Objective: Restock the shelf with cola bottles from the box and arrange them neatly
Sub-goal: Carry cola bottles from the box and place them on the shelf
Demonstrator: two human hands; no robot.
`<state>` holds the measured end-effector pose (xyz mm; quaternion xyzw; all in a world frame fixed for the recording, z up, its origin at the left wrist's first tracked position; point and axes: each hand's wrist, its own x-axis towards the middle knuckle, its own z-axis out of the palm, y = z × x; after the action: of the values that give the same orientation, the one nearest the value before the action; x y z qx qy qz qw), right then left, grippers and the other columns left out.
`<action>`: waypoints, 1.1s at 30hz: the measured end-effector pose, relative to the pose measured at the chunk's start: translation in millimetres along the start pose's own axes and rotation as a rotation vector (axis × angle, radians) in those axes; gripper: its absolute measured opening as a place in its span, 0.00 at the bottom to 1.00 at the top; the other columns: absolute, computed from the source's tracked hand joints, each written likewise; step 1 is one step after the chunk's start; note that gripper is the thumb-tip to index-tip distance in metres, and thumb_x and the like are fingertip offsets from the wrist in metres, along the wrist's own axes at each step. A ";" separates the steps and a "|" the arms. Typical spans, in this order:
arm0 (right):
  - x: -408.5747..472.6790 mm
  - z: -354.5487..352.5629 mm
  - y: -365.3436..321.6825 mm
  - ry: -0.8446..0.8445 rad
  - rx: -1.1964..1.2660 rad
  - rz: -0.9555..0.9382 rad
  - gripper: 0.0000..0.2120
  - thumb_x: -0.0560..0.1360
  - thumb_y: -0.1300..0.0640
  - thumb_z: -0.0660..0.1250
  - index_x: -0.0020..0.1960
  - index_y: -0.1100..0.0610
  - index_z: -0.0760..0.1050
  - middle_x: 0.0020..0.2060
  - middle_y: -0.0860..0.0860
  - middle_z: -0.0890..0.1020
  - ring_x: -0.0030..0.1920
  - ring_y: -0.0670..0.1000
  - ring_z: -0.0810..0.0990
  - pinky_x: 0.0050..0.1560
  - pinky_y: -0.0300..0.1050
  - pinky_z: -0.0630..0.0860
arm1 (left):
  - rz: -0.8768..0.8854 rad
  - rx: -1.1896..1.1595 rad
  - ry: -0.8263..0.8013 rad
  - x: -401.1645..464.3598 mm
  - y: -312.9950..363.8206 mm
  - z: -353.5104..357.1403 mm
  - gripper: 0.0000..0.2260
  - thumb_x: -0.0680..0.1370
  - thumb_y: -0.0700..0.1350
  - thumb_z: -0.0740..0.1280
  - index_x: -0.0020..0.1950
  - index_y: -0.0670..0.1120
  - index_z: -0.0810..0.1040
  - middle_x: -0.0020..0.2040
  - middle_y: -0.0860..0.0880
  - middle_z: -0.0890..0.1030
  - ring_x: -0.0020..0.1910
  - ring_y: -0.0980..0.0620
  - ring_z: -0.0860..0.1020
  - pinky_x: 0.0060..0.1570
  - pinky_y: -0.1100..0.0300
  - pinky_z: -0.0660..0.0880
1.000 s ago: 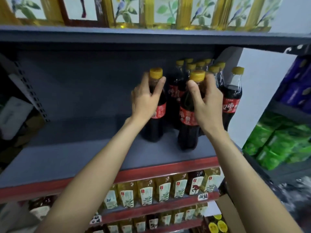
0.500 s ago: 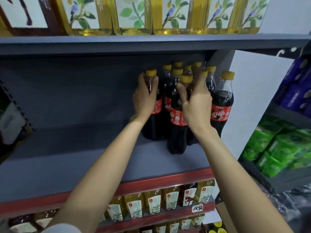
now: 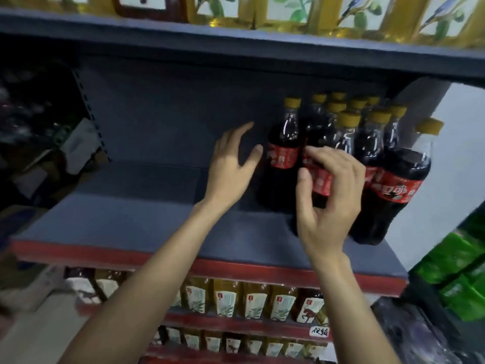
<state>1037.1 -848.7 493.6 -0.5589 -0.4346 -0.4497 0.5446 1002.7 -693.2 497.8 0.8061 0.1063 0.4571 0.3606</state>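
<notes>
Dark cola fills the cola bottles (image 3: 367, 158), each with a yellow cap, a clear neck and a red label round the middle. They stand grouped at the right end of the grey shelf (image 3: 131, 219), several rows deep, long axes vertical and caps pointing up. The leftmost bottle (image 3: 284, 156) stands upright at the edge of the group, with bare shelf to its left. The front right bottle (image 3: 393, 193) stands by the shelf's right end and appears tilted in this wide-angle view. The left hand (image 3: 231, 169) is released, fingers spread, just left of the leftmost bottle and apart from it. The right hand (image 3: 330, 203) hovers before the front bottles with loosely curled fingers; contact cannot be told. Yellow drink bottles (image 3: 252, 300) line the shelf below.
</notes>
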 end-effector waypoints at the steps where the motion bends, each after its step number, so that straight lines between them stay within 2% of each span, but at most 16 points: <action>1: -3.7 8.2 -10.5 -0.028 0.064 -0.008 0.09 0.77 0.64 0.64 0.57 0.61 0.74 0.52 0.51 0.79 0.56 0.50 0.75 0.59 0.47 0.72 | 0.000 -0.040 0.061 -15.1 1.0 -18.6 0.20 0.77 0.54 0.60 0.67 0.48 0.71 0.63 0.50 0.76 0.65 0.51 0.72 0.66 0.51 0.69; 3: -14.9 26.6 -35.2 -0.095 0.195 0.004 0.08 0.79 0.62 0.63 0.58 0.60 0.73 0.50 0.50 0.79 0.53 0.49 0.77 0.56 0.45 0.74 | 0.003 -0.081 0.160 -47.2 5.1 -59.4 0.14 0.78 0.50 0.61 0.62 0.48 0.74 0.55 0.54 0.80 0.58 0.54 0.77 0.61 0.52 0.72; 7: -55.9 72.4 -100.2 -0.322 0.466 0.135 0.07 0.80 0.58 0.61 0.56 0.56 0.74 0.46 0.43 0.79 0.47 0.44 0.79 0.50 0.36 0.74 | -0.013 -0.004 0.271 -116.4 -2.9 -148.0 0.09 0.80 0.45 0.59 0.55 0.47 0.76 0.41 0.57 0.80 0.43 0.60 0.80 0.47 0.64 0.74; 10: -98.5 108.9 -153.6 -0.544 0.690 0.363 0.06 0.79 0.55 0.63 0.54 0.50 0.75 0.46 0.39 0.79 0.47 0.42 0.81 0.48 0.36 0.75 | -0.133 0.115 0.292 -171.5 -29.8 -215.4 0.08 0.80 0.47 0.59 0.53 0.51 0.78 0.40 0.59 0.80 0.40 0.58 0.80 0.40 0.60 0.76; 14: -164.8 158.2 -224.8 -0.795 0.797 0.398 0.06 0.78 0.58 0.64 0.53 0.57 0.78 0.47 0.46 0.81 0.48 0.44 0.80 0.49 0.34 0.73 | -0.300 0.289 0.337 -256.5 -74.5 -309.4 0.09 0.80 0.51 0.60 0.54 0.51 0.78 0.42 0.62 0.80 0.37 0.58 0.79 0.34 0.55 0.76; 16: -202.0 187.9 -260.9 -0.917 0.778 0.316 0.08 0.77 0.59 0.63 0.53 0.60 0.79 0.48 0.50 0.82 0.50 0.45 0.79 0.51 0.35 0.73 | -0.429 0.457 0.379 -299.5 -96.8 -356.4 0.09 0.79 0.52 0.60 0.53 0.53 0.78 0.40 0.58 0.81 0.36 0.58 0.78 0.34 0.56 0.75; 18: -241.3 221.3 -297.0 -1.049 0.740 0.246 0.11 0.77 0.57 0.62 0.55 0.59 0.79 0.50 0.50 0.82 0.52 0.46 0.78 0.53 0.39 0.73 | -0.638 0.588 0.402 -338.7 -118.5 -403.2 0.10 0.76 0.54 0.60 0.52 0.55 0.78 0.39 0.58 0.81 0.36 0.59 0.78 0.36 0.58 0.76; 20: -277.9 254.3 -330.4 -1.169 0.720 0.226 0.13 0.78 0.55 0.61 0.58 0.58 0.78 0.52 0.50 0.81 0.54 0.47 0.77 0.55 0.43 0.74 | -0.863 0.640 0.395 -368.9 -137.2 -449.1 0.12 0.73 0.54 0.60 0.53 0.55 0.78 0.40 0.59 0.81 0.38 0.59 0.78 0.40 0.56 0.77; 22: -309.2 285.6 -357.6 -1.284 0.707 0.250 0.14 0.78 0.54 0.62 0.60 0.57 0.78 0.54 0.50 0.81 0.55 0.46 0.77 0.56 0.45 0.75 | -0.992 0.645 0.392 -392.7 -156.0 -489.5 0.13 0.72 0.52 0.60 0.54 0.55 0.78 0.42 0.59 0.82 0.41 0.55 0.79 0.44 0.54 0.77; 24: -333.6 316.6 -380.4 -1.406 0.667 0.273 0.16 0.77 0.54 0.63 0.62 0.57 0.77 0.55 0.51 0.81 0.57 0.49 0.77 0.57 0.47 0.74 | -1.055 0.572 0.433 -409.9 -176.4 -524.6 0.11 0.73 0.50 0.62 0.54 0.54 0.78 0.42 0.59 0.82 0.43 0.56 0.79 0.46 0.55 0.77; 26: -350.6 349.8 -400.7 -1.505 0.627 0.273 0.18 0.75 0.54 0.64 0.63 0.57 0.76 0.57 0.52 0.81 0.58 0.53 0.78 0.58 0.50 0.75 | -1.115 0.463 0.520 -422.5 -203.4 -555.5 0.07 0.76 0.44 0.66 0.52 0.54 0.78 0.42 0.59 0.82 0.44 0.56 0.80 0.47 0.58 0.76; 28: -363.0 385.2 -416.9 -1.577 0.605 0.274 0.18 0.75 0.54 0.66 0.64 0.57 0.76 0.58 0.53 0.80 0.59 0.56 0.78 0.59 0.52 0.76 | -1.176 0.400 0.589 -428.3 -234.6 -583.1 0.10 0.77 0.38 0.66 0.51 0.53 0.77 0.43 0.58 0.82 0.45 0.56 0.80 0.48 0.62 0.75; 31: -380.7 448.7 -432.8 -1.642 0.605 0.283 0.18 0.76 0.58 0.69 0.65 0.58 0.75 0.59 0.54 0.80 0.59 0.57 0.77 0.59 0.52 0.75 | -1.206 0.371 0.653 -425.2 -287.7 -622.9 0.09 0.77 0.37 0.66 0.52 0.49 0.77 0.46 0.53 0.82 0.46 0.55 0.79 0.44 0.73 0.72; 33: -392.4 498.6 -441.9 -1.640 0.606 0.270 0.17 0.76 0.58 0.69 0.64 0.58 0.75 0.58 0.55 0.80 0.58 0.57 0.77 0.58 0.52 0.75 | -1.202 0.373 0.680 -417.2 -326.5 -651.8 0.08 0.77 0.37 0.66 0.52 0.48 0.77 0.48 0.51 0.82 0.46 0.53 0.79 0.42 0.72 0.73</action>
<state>535.1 -335.9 205.8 -0.5838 -0.7190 0.2953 0.2345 290.7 -352.4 210.8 0.4692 0.7151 0.3792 0.3532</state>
